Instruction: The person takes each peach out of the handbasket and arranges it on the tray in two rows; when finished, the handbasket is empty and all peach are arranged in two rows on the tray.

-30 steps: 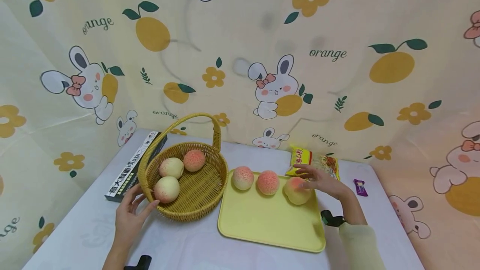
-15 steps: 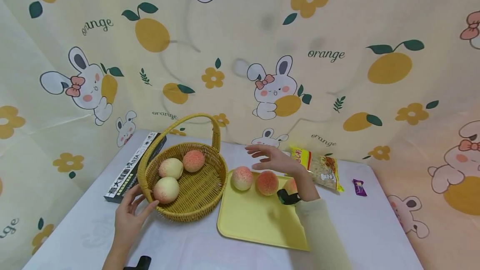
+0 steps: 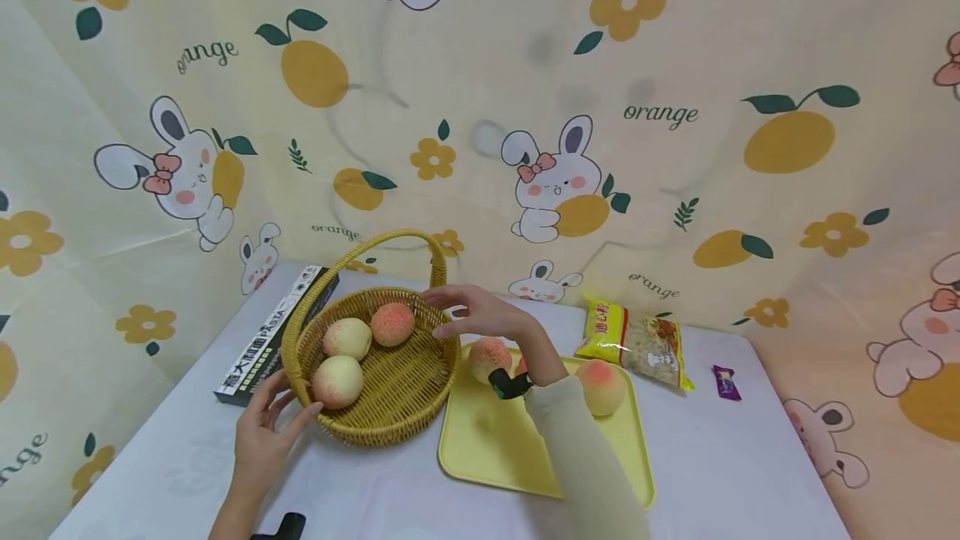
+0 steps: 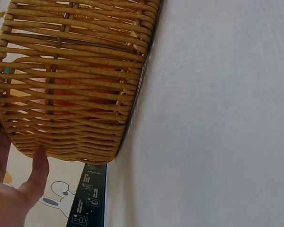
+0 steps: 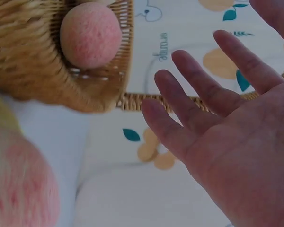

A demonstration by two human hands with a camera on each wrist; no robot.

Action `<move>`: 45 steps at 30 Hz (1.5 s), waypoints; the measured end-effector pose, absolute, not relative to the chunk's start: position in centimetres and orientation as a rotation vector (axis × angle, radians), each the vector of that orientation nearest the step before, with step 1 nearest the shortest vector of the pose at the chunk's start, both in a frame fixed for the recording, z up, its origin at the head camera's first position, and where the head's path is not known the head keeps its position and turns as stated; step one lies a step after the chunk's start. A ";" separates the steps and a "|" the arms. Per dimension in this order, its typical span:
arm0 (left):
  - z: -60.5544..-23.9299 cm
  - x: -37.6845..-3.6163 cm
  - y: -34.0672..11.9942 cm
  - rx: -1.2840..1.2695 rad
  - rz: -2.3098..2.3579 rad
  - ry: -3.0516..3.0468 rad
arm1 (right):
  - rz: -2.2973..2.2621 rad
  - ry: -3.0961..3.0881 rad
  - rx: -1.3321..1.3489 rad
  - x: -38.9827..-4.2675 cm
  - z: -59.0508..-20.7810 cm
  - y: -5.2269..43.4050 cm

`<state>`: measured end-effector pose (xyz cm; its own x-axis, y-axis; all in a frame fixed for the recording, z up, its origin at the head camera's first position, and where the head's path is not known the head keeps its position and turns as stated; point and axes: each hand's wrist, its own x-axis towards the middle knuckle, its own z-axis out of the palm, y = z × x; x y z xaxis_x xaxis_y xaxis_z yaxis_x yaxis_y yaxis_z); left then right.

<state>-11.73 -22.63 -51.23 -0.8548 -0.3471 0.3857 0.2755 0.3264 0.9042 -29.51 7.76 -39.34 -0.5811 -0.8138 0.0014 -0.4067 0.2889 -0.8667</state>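
A wicker basket [image 3: 408, 382] with a tall handle holds a pinkish peach [image 3: 392, 324] and two paler ones [image 3: 337, 382]. My left hand [image 3: 262, 437] holds its left side by the foot of the handle, thumb against the weave [image 4: 75, 85]. Over the basket's right rim, my right hand [image 3: 487, 313] spreads its fingers, palm bare in the right wrist view. Beneath that forearm lies a yellow tray [image 3: 480, 452] with a speckled peach [image 3: 491, 357] at its back left and a yellowish peach [image 3: 602, 390] at its right. Between them another peach is mostly hidden by the wrist.
Behind the basket's left side lies a black pasta box [image 3: 262, 348]. A yellow food packet [image 3: 637, 340] rests behind the tray, and a small purple wrapped sweet [image 3: 726, 382] lies farther right. A printed cloth [image 3: 450, 65] hangs behind the white table [image 3: 360, 490].
My right hand has swept left from the yellowish peach at the tray's right to the basket's right rim, carrying nothing. The left hand keeps its place on the basket.
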 end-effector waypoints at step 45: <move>-51.5 -11.9 -22.9 0.044 -1.574 -2.059 | -1.399 2.125 -0.827 -32.4 -44.8 -0.8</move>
<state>-11.88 -22.88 -51.54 -0.8522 -0.3424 0.3956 0.2918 0.3165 0.9026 -32.36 -0.85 -44.79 -0.7121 -0.7002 -0.0512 -0.2298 0.3014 -0.9254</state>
